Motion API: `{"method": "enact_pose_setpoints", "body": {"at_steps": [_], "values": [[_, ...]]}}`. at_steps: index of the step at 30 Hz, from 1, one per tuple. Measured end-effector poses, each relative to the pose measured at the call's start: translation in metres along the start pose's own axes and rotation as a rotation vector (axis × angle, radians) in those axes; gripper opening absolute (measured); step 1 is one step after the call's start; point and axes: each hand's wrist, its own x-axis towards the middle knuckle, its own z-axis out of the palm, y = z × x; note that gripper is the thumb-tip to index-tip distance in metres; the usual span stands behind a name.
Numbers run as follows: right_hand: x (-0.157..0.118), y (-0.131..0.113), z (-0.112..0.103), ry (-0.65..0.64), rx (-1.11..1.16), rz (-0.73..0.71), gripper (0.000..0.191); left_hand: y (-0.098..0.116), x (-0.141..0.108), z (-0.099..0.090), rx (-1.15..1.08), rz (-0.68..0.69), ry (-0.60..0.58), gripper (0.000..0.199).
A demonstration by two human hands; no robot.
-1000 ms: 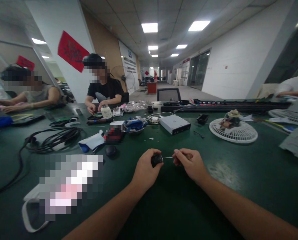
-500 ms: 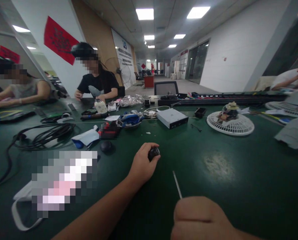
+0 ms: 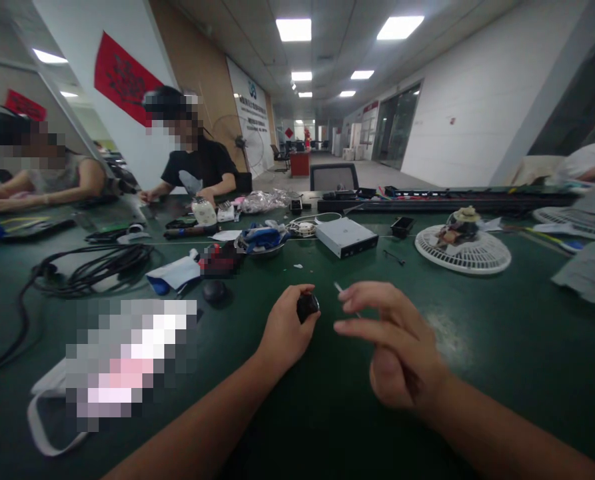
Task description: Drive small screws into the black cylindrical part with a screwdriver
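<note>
My left hand (image 3: 286, 325) is curled around a small, dark, rounded object (image 3: 307, 306) with a shiny rim, just above the green table (image 3: 297, 413). Its exact kind is not clear. To its right is my right hand (image 3: 397, 340), with a thin metal rod (image 3: 338, 287) that looks like a screwdriver shaft at its fingers. The rod's tip points up and to the left. Part of it is hidden behind the index finger, and no handle shows. A short gap separates the rod from the dark object.
Beyond my hands are a silver disc drive (image 3: 347, 238), a white fan grille (image 3: 462, 259) with a motor and a bowl of blue cloth (image 3: 262, 240). On the left are a computer mouse (image 3: 214, 291), coiled black cables (image 3: 92, 267) and a pixelated item (image 3: 132, 360). A person (image 3: 192, 160) sits opposite.
My right hand has moved forward and up from the near edge, bringing the rod close to the dark object. Its fist has loosened, with the fingers more spread. My left hand stays in place.
</note>
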Motion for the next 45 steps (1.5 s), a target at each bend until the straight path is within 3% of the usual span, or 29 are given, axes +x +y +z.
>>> {"method": "enact_pose_setpoints", "body": {"at_steps": [1, 2, 5, 8, 12, 15, 19, 28, 33, 38, 43, 45], "values": [[-0.004, 0.02, 0.005, 0.104, 0.03, 0.05, 0.038, 0.0, 0.0, -0.001, 0.015, -0.013, 0.011, 0.045], [-0.009, 0.038, 0.01, 0.187, 0.039, 0.203, 0.043, 0.0, 0.001, -0.001, 0.03, -0.027, 0.02, 0.044], [-0.023, 0.078, 0.018, 0.343, 0.246, 0.805, 0.058, 0.0, 0.002, -0.004, 0.058, -0.065, 0.022, 0.039], [-0.029, 0.091, 0.019, 0.229, 0.479, 1.061, 0.053, 0.001, 0.002, -0.006, 0.063, -0.081, 0.003, 0.035], [-0.025, 0.085, 0.016, 0.01, 0.555, 1.075, 0.029, 0.001, 0.001, -0.006, 0.126, -0.095, 0.0, 0.035], [-0.021, 0.081, 0.014, -0.037, 0.569, 1.068, 0.02, -0.001, 0.0, -0.005, 0.127, -0.102, -0.024, 0.041], [-0.02, 0.08, 0.015, -0.099, 0.566, 1.052, 0.017, -0.004, 0.0, -0.003, 0.003, -0.065, -0.066, 0.048], [-0.021, 0.079, 0.015, -0.281, 0.552, 1.014, 0.016, 0.0, 0.001, -0.003, -0.105, -0.104, -0.062, 0.036], [-0.02, 0.079, 0.016, -0.205, 0.557, 1.024, 0.017, -0.001, 0.0, -0.003, -0.113, -0.091, -0.09, 0.037], [-0.02, 0.079, 0.015, -0.281, 0.594, 1.017, 0.012, 0.0, 0.0, -0.004, -0.086, -0.082, -0.091, 0.037], [-0.02, 0.079, 0.017, -0.205, 0.556, 1.015, 0.014, -0.001, 0.0, -0.004, -0.101, -0.069, -0.112, 0.036], [-0.02, 0.078, 0.018, -0.23, 0.533, 1.027, 0.013, -0.001, 0.0, -0.003, -0.096, -0.076, -0.105, 0.037]]}}
